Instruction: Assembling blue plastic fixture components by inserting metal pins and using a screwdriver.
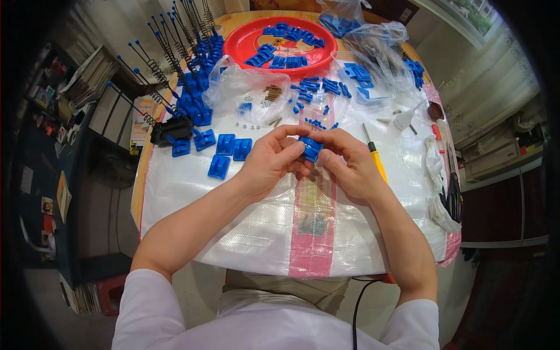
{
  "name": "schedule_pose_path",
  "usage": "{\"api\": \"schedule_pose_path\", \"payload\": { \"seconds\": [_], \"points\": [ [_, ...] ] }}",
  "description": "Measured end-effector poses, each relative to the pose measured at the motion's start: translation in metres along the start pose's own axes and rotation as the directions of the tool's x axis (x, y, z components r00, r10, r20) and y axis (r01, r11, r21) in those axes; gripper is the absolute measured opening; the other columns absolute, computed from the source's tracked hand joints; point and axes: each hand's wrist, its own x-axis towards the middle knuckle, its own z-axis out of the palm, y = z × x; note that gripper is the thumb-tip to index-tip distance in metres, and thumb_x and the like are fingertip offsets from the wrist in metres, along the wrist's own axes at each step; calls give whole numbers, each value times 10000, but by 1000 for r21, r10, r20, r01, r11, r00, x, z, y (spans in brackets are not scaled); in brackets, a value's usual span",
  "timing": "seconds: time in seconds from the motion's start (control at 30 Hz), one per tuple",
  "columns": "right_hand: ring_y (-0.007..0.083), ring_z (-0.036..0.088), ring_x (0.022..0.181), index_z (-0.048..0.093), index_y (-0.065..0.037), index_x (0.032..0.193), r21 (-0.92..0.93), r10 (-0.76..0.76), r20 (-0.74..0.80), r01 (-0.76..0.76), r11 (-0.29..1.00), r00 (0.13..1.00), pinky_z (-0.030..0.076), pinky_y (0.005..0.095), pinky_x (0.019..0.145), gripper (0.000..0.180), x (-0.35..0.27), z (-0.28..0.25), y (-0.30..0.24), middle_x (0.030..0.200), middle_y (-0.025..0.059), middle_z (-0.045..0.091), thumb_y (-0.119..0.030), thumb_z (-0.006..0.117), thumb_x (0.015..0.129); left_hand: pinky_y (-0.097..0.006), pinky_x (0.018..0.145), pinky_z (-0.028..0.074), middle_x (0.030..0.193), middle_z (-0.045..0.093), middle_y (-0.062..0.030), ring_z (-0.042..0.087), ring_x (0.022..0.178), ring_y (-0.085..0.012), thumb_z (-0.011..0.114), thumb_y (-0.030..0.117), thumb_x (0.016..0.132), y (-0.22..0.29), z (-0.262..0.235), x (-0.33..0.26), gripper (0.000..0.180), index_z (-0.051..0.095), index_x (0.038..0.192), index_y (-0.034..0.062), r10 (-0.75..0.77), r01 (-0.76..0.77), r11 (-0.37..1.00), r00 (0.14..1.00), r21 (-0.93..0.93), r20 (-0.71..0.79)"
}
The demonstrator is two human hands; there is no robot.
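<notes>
A: Left hand (270, 160), right hand (353, 163)?
B: Both pinching one blue plastic part (311, 150), over the middle of the counter (142, 186).
A: Around it?
B: Loose blue pieces (218, 167) left, yellow-handled screwdriver (379, 165) just right, red basin (233, 49) at back.

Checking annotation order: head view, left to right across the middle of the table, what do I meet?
Loose blue parts → left hand → held blue part → right hand → yellow-handled screwdriver → white nozzle bottle → black-handled scissors.
</notes>
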Motion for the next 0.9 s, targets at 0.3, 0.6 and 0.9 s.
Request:
{"api": "schedule_pose_path", "payload": {
  "seconds": [0.3, 0.6, 0.9],
  "points": [
    [142, 685, 965, 586, 2, 1308, 145, 113, -15, -110, 983, 993, 552, 295, 812, 380, 0, 0, 11, 1080, 108, 711, -29, 692, 944, -349, 755, 610, 1072, 697, -128, 731, 882, -204, 643, 33, 991, 0, 2, 1, 291, 563, 1270, 10, -28, 30, 999, 999, 42, -33],
    [102, 645, 884, 597, 10, 1281, 163, 138, -302, -92, 982, 943, 522, 262, 801, 338, 5, -7, 14, 974, 49, 685, -66, 693, 966, -319, 750, 612, 1054, 695, -122, 722, 860, -186, 674, -14, 958, -2, 1, 4, 331, 570, 1272, -8, 26, -18, 996, 996, 93, -82],
    [145, 652, 838, 689, -1, 1170, -119, -15, -13, 13, 993, 1000, 531, 293, 743, 351, 2, -13, 0, 1002, 72, 705, -119, 800, 858, -291, 722, 566, 1024, 671, -90, 668, 806, -137, 631, 70, 1019, -6, -4, 3, 281, 565, 1278, -15, -11, 14, 991, 1000, 132, -24]
  ]
}}
